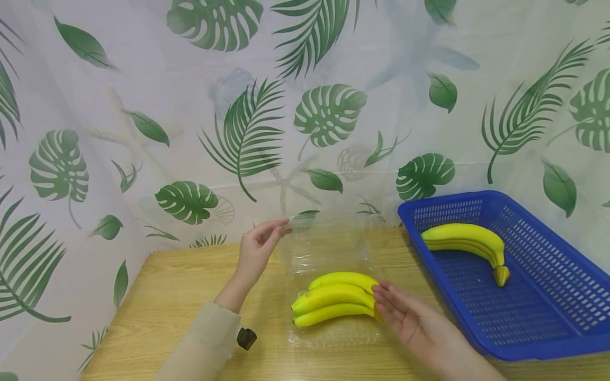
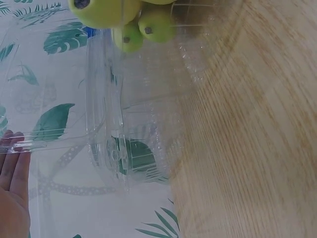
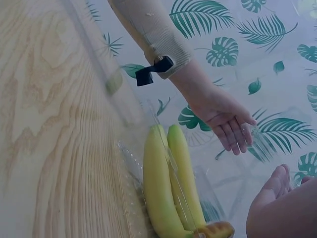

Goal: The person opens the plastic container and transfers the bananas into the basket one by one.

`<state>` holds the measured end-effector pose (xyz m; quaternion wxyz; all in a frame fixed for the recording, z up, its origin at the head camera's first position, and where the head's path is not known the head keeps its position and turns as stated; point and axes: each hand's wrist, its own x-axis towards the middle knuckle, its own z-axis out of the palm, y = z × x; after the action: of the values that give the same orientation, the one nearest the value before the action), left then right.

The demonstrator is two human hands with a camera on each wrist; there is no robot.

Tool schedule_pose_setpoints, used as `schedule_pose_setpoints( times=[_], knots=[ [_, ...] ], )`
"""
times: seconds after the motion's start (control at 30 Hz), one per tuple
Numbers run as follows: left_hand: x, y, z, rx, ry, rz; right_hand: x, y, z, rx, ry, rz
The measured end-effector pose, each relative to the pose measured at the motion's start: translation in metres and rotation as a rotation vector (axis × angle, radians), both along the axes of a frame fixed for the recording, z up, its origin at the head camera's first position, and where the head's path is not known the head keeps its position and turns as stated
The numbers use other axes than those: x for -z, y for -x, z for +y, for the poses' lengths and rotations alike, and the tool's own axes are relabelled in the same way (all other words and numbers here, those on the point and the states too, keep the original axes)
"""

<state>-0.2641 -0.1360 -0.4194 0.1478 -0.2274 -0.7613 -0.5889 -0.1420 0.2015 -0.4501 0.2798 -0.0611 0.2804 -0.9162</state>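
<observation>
A clear plastic clamshell container (image 1: 333,338) lies on the table with its lid (image 1: 329,238) raised at the back. In its base sits a bunch of yellow bananas (image 1: 333,304), stem end to the right. My left hand (image 1: 259,243) pinches the left edge of the lid between thumb and fingers; the right wrist view shows this left hand (image 3: 225,119) at the lid's corner. My right hand (image 1: 414,323), fingers extended, is beside the bananas' stem end, its fingertips overlapping the container's right side in the head view.
A blue plastic basket (image 1: 457,296) stands at the right, holding another bunch of bananas (image 1: 467,238). Behind the wooden table (image 1: 181,286) hangs a white cloth with green leaf prints (image 1: 329,116). A small black device (image 1: 246,338) sits at the left cuff.
</observation>
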Motion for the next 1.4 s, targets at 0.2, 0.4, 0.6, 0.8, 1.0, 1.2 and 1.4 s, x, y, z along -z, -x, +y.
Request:
schedule_pose_setpoints(
  times=[0.2, 0.4, 0.6, 0.8, 1.0, 1.2, 1.4],
  knots=[
    [0.0, 0.0, 0.0, -0.005, -0.005, 0.002, 0.002, 0.001, 0.008, 0.082, -0.076, -0.02],
    [0.0, -0.001, 0.0, -0.005, -0.005, 0.004, 0.006, 0.002, 0.014, 0.18, -0.203, -0.056],
    [0.001, 0.0, 0.0, 0.003, -0.013, 0.009, 0.012, 0.004, 0.02, 0.201, -0.241, -0.061],
    [0.001, 0.0, 0.0, 0.004, -0.007, 0.014, 0.02, 0.005, 0.024, 0.199, -0.224, 0.009],
    [0.001, 0.0, 0.0, 0.005, -0.011, 0.011, 0.024, 0.005, 0.024, 0.234, -0.316, -0.03],
    [0.002, 0.001, -0.001, 0.016, -0.019, 0.01, 0.028, 0.007, 0.023, 0.231, -0.366, -0.031],
    [0.003, 0.001, -0.001, 0.025, -0.021, 0.011, 0.032, 0.007, 0.022, 0.187, -0.31, -0.038]
  ],
)
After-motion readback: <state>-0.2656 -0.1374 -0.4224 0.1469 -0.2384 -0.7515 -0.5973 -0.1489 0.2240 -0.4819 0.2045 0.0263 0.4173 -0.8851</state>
